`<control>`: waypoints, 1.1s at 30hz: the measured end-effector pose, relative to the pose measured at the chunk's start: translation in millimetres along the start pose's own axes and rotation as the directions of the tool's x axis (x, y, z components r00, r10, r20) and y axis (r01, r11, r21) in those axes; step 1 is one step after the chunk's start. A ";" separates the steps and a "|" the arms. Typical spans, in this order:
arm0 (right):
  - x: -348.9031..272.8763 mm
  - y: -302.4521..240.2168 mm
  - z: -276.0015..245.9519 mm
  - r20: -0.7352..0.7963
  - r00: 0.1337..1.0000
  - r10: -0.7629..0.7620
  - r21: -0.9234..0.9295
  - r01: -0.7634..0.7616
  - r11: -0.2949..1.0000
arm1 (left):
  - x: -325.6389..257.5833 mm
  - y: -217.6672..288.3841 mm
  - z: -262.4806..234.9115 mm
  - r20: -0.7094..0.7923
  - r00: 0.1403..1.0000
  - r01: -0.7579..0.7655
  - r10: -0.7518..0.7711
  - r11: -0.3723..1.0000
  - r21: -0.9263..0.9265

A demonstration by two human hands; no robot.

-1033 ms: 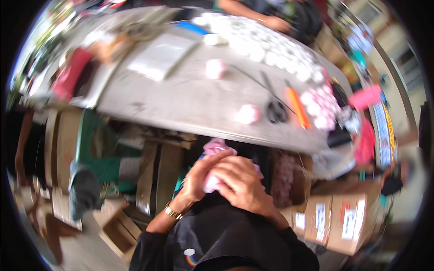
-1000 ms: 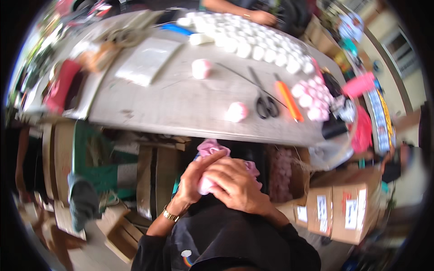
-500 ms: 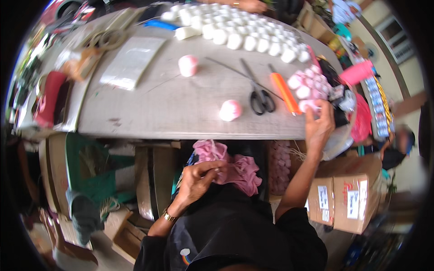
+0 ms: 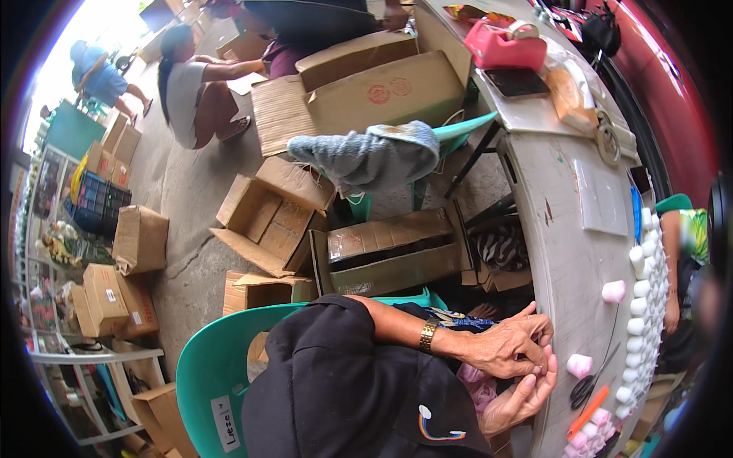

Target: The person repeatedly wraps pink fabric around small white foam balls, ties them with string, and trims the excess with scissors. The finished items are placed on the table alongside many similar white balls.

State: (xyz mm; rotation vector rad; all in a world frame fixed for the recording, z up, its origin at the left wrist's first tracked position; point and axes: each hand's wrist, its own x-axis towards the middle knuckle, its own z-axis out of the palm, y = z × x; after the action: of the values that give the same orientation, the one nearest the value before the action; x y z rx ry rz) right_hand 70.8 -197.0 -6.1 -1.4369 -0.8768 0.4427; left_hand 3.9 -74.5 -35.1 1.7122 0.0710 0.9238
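Observation:
My left hand (image 4: 504, 347), a gold watch at its wrist, is bent over at the table's near edge with its fingertips pinched together. Just below it, my right hand (image 4: 523, 397) is turned palm up, fingers curled against the left fingertips. Whatever lies between them is too small or hidden to make out. Pink cloth (image 4: 478, 388) bunches in my lap under the hands. On the table (image 4: 561, 252) beside them sit two pink-and-white puffy pieces, one nearer (image 4: 579, 366) and one farther (image 4: 613, 291). Black-handled scissors (image 4: 583, 391) and an orange-handled tool (image 4: 588, 413) lie close by.
Rows of white puffy pieces (image 4: 640, 305) line the table's far side; pink ones (image 4: 594, 437) cluster by the orange tool. Clear plastic bags (image 4: 599, 195) lie farther along. A towel-draped green chair (image 4: 366, 156), open cardboard boxes (image 4: 279, 217) and people are to my left.
The view has swung left. My right hand has left the pink cluster and come to my left hand, and both now meet at the table edge.

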 end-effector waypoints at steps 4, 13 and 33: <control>0.9 2.8 -8.3 -0.067 0.990 0.125 0.171 -0.112 0.979 | 1.9 -3.2 4.2 -0.038 0.999 -0.037 0.037 0.999 -0.005; -13.1 34.3 -76.3 -0.237 0.971 0.043 0.070 -0.028 0.997 | 44.3 -27.7 48.4 0.061 0.960 -0.277 0.272 0.954 0.115; -34.5 -11.4 -68.8 -0.414 0.894 -0.170 -0.392 -0.006 0.920 | 43.7 -3.6 72.4 0.100 0.974 -0.191 0.203 0.974 -0.124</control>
State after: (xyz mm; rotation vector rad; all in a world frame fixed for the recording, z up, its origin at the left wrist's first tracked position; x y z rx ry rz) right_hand 97.6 -269.6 2.7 -1.7600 -0.6682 -0.1400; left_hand 79.3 -109.5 -19.0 1.6824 -0.2262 0.9564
